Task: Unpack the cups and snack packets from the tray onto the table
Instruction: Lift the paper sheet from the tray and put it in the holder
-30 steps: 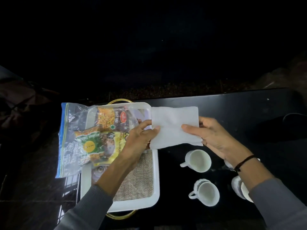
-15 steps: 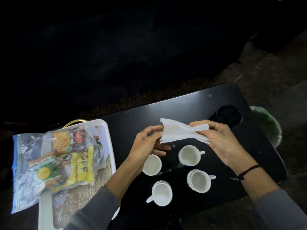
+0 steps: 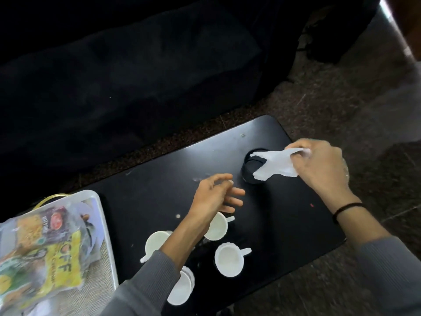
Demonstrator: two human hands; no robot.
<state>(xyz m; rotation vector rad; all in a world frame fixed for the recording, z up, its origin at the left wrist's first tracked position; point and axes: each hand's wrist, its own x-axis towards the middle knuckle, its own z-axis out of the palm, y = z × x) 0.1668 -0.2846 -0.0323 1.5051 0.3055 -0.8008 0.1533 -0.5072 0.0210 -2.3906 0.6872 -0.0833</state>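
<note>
Several white cups stand on the black table [image 3: 148, 201]: one [image 3: 229, 260] at the front middle, one [image 3: 217, 226] partly under my left wrist, one [image 3: 156, 244] to the left, one [image 3: 181, 287] by my left sleeve. The white tray [image 3: 103, 215] at the left holds a clear bag of snack packets [image 3: 43, 247]. My right hand [image 3: 323, 169] pinches a crumpled white tissue [image 3: 276, 164] above the table's round cup hole [image 3: 252, 169]. My left hand [image 3: 216, 195] hovers over the table with loose fingers, holding nothing.
A woven mat [image 3: 100, 267] lines the tray, and a gold handle [image 3: 50, 198] sticks out behind it. Speckled floor [image 3: 341, 110] runs around the table's right and far edges. A large dark shape [image 3: 114, 76] fills the far side.
My right hand carried the tissue away from the tray to the right, over the cup hole. My left hand let go of the tissue and stays above the cups. The view swung right.
</note>
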